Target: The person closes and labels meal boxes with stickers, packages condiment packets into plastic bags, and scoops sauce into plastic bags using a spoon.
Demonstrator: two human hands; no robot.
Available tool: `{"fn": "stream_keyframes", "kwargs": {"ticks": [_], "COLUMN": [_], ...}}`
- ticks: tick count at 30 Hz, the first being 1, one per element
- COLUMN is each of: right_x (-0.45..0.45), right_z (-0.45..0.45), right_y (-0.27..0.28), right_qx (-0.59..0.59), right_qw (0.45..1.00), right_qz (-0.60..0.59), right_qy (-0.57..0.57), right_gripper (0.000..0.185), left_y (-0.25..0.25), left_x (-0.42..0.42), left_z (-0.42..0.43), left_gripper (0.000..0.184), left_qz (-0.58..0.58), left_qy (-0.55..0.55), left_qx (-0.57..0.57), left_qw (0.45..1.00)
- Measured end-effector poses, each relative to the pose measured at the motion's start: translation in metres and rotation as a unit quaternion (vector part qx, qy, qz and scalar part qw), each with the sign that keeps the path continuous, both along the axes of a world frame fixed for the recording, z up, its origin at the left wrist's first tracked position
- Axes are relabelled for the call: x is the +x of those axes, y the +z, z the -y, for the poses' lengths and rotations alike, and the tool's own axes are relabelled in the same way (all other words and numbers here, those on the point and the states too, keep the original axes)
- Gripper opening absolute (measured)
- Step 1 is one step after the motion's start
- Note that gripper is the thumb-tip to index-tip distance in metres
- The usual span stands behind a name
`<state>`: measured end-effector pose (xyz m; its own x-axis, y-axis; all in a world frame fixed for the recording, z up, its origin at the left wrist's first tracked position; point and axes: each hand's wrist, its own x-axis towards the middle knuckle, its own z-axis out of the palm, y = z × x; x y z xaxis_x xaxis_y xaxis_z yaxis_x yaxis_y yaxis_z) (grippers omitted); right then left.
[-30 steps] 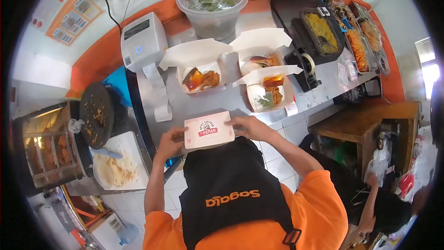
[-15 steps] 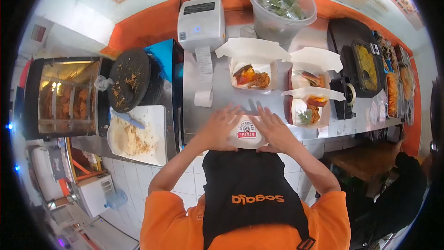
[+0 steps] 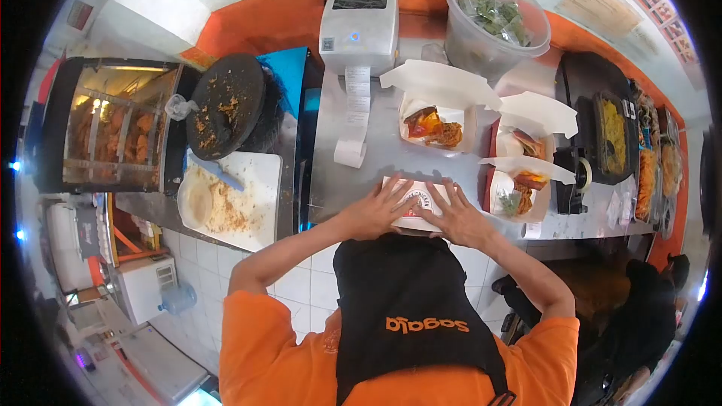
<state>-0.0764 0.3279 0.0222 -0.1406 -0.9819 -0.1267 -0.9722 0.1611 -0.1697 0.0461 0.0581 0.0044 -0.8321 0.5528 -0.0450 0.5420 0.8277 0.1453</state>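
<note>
A closed white box (image 3: pixel 411 189) with a red printed logo lies at the front edge of the steel counter. My left hand (image 3: pixel 378 209) rests on its left part with the fingers spread. On its right part lies my right hand (image 3: pixel 459 218), fingers also spread. Behind the box stands an open box (image 3: pixel 470 129) holding fried chicken and something with red sauce. Two more open boxes with food, a rear one (image 3: pixel 560 135) and a front one (image 3: pixel 492 203), stand to the right.
A label printer (image 3: pixel 359 26), a tub of leafy packets (image 3: pixel 459 41) and a tape dispenser (image 3: pixel 569 195) stand on the counter. At left are a white board (image 3: pixel 267 214), a stone mortar (image 3: pixel 226 98) and a glass food warmer (image 3: pixel 113 135). Another person in black (image 3: pixel 643 316) is at lower right.
The view has swung left. My hands have moved from the closed box's sides onto its top, spread flat, and since half a second ago have come closer together over the logo.
</note>
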Motion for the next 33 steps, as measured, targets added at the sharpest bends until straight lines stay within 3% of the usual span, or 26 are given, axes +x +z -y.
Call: {"fn": "stream_keyframes", "kwargs": {"ticks": [2,5,7,10,11,14,17,20,21,24,25,27,28,29,30,31,33], "right_x": [0.002,0.006,0.003,-0.029,-0.041,-0.060,-0.062,-0.049,-0.050,-0.062,-0.074,-0.109,-0.116,-0.125,-0.138,-0.148,-0.146], "right_z": [0.002,0.002,0.007,0.015,0.023,0.048,0.057,0.057,0.061,0.071,0.076,0.079,0.078,0.077,0.074,0.071,0.066], "right_y": [0.009,0.015,0.016,0.040,0.041,0.022,-0.031,0.007,0.024,0.067,0.066,0.061,0.063,0.069,0.072,0.073,0.084], "right_qx": [-0.007,-0.053,-0.124,-0.220,-0.226,-0.055,-0.072,-0.101,-0.170,-0.367,-0.353,-0.325,-0.254,-0.181,-0.106,-0.095,-0.047], "right_qw": [0.999,0.992,0.979,0.892,0.911,0.929,0.947,0.936,0.926,0.852,0.862,0.879,0.896,0.906,0.909,0.930,0.926], "right_qz": [0.041,0.072,0.036,0.237,0.136,0.083,0.045,0.156,0.111,-0.022,-0.035,-0.063,-0.006,0.047,0.097,0.093,0.202], "right_qy": [-0.024,-0.088,-0.157,-0.316,-0.317,-0.356,-0.308,-0.298,-0.320,-0.372,-0.363,-0.345,-0.365,-0.380,-0.391,-0.342,-0.314], "right_gripper": [0.078,0.068,0.061,0.048,0.033,0.027,0.024,0.025,0.029,0.045,0.047,0.050,0.052,0.055,0.057,0.063,0.063], "left_y": [0.006,0.016,-0.003,-0.021,-0.020,-0.015,-0.055,-0.036,-0.048,-0.017,-0.008,0.006,0.012,0.017,0.015,0.012,0.013], "left_x": [-0.001,0.003,-0.010,-0.047,-0.069,-0.123,-0.127,-0.094,-0.081,-0.069,-0.076,-0.103,-0.113,-0.119,-0.120,-0.118,-0.106], "left_z": [-0.002,-0.010,-0.006,0.011,0.020,0.011,0.018,0.016,0.021,0.023,0.029,0.039,0.040,0.040,0.042,0.042,0.039], "left_gripper": [0.087,0.081,0.075,0.064,0.059,0.041,0.037,0.038,0.046,0.058,0.064,0.062,0.061,0.058,0.057,0.056,0.053], "left_qz": [0.052,0.067,-0.018,-0.048,-0.048,-0.002,0.002,0.025,0.051,-0.091,-0.216,-0.261,-0.286,-0.183,-0.169,-0.155,-0.151], "left_qy": [0.017,0.083,0.168,0.317,0.369,0.489,0.472,0.491,0.484,0.528,0.499,0.463,0.441,0.452,0.447,0.441,0.412], "left_qx": [0.096,0.032,0.167,0.308,0.342,0.481,0.442,0.446,0.457,0.474,0.382,0.304,0.266,0.250,0.259,0.267,0.305], "left_qw": [0.994,0.994,0.971,0.896,0.863,0.728,0.763,0.748,0.745,0.698,0.748,0.790,0.808,0.836,0.840,0.843,0.845]}}
